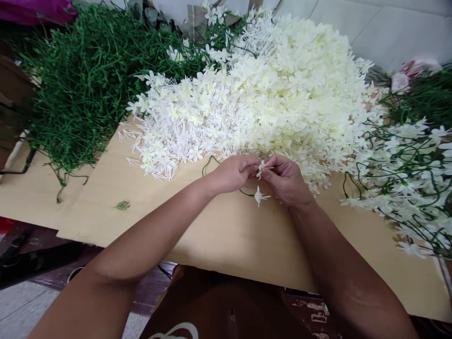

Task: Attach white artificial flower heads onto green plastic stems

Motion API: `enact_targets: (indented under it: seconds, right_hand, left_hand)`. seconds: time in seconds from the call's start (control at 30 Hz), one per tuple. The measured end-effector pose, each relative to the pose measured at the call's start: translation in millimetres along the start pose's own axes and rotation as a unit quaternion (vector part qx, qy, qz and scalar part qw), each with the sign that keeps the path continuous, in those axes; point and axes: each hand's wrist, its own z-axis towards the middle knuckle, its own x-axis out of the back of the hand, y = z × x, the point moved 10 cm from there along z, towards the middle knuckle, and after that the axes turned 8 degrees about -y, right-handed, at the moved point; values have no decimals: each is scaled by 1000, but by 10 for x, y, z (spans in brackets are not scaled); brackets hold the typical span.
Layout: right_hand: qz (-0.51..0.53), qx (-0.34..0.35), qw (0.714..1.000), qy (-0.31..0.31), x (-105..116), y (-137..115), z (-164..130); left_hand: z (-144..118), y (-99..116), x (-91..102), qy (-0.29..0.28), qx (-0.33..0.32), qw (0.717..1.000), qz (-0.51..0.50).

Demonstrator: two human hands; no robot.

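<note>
Just right of the frame's centre, you are holding a small white flower (261, 169) between your two hands, over the desk (229, 230). Your right hand (287, 181) is pinching it, its grip narrow, probably because so slight a piece is needing fingertip control. Your left hand (235, 173) is meeting it from the other side, its grip drawn in and seemingly pinching a green stem (211, 159); your fingers are hiding the exact hold. Below them, a second flower (260, 195) is hanging at a green stem's end, apparently being kept clear of your fingers. Across the upper middle, a white flower pile (300, 84) is lying just beyond your hands, likely for short reaching. Green stems (92, 75) are filling the upper left, and stemmed flowers (416, 183) are lying at the right edge, seemingly being kept apart by kind.
</note>
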Motion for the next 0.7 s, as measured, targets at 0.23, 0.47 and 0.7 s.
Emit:
enact_targets:
  seconds: [0.23, 0.47, 0.7]
  right_hand:
    - [-11, -9, 1000, 15, 13, 31, -15]
    - [41, -37, 998, 14, -5, 73, -18]
    - [119, -56, 991, -33, -116, -18, -28]
  left_hand:
    - [-4, -1, 8, 11, 2, 1000, 28]
    - [8, -20, 25, 8, -6, 1000, -22]
    - [4, 52, 46, -19, -38, 996, -73]
